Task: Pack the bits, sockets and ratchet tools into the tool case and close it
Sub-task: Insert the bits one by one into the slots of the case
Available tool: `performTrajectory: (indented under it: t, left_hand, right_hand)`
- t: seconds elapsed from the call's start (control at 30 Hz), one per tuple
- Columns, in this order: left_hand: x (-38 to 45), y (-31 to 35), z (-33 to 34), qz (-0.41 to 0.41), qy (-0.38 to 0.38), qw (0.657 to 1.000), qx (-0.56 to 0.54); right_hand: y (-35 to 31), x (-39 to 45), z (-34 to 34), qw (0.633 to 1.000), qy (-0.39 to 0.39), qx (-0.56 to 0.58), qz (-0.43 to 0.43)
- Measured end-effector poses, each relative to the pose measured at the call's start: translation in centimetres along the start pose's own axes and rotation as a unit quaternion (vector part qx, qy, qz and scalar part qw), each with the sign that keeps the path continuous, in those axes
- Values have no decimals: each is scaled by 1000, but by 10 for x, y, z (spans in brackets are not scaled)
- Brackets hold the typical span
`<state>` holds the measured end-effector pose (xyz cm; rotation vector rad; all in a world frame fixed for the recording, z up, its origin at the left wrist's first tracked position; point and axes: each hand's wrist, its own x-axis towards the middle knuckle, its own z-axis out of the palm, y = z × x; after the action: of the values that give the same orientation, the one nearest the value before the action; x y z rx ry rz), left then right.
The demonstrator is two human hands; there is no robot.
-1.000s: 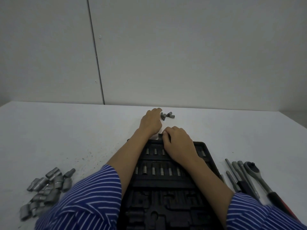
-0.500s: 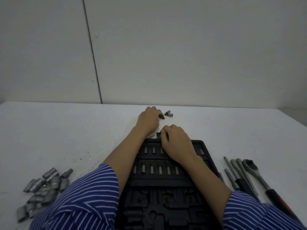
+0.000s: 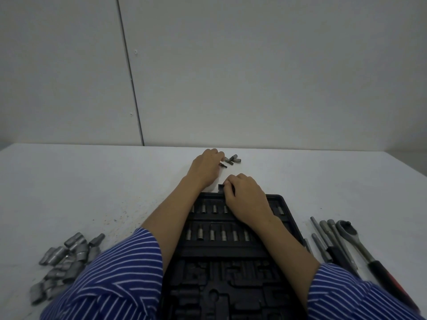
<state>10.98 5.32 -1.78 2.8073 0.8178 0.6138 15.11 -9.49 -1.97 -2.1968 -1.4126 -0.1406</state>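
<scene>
The black tool case [image 3: 286,211] lies open in front of me, with two rows of bits [image 3: 217,234] seated in its far half. My right hand [image 3: 247,199] rests over the far row, and its curled fingers pinch a small dark bit [image 3: 221,186] at the case's far rim. My left hand [image 3: 205,168] reaches beyond the case to a little cluster of loose bits [image 3: 233,159]. Its fingertips pinch one dark bit [image 3: 223,165]. The near half of the case shows empty moulded slots [image 3: 221,282].
A heap of several silver sockets [image 3: 67,257] lies on the white table [image 3: 92,181] at the near left. To the right of the case lie the extension bars [image 3: 323,236] and the ratchet [image 3: 346,229] with its dark handle. A grey wall stands behind the table.
My left hand has drawn one dark bit a little out of the loose cluster toward me. My right hand stays at the case's far rim, almost unmoved.
</scene>
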Motion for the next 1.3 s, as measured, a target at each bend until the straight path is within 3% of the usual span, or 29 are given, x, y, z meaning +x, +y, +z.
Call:
performTrajectory:
  t: [0.57, 0.83, 1.3]
  left_hand:
    - [-15, 2, -10, -34, -23, 997, -68]
    - [-32, 10, -24, -71, 25, 986, -152]
    - [-72, 51, -57, -157, 69, 917, -361]
  right_hand:
    - [-1, -1, -3, 1000, -12, -5, 8]
    - [-1, 3, -9, 998, -36, 38, 23]
    - [-12, -9, -36, 981, -19, 190, 33]
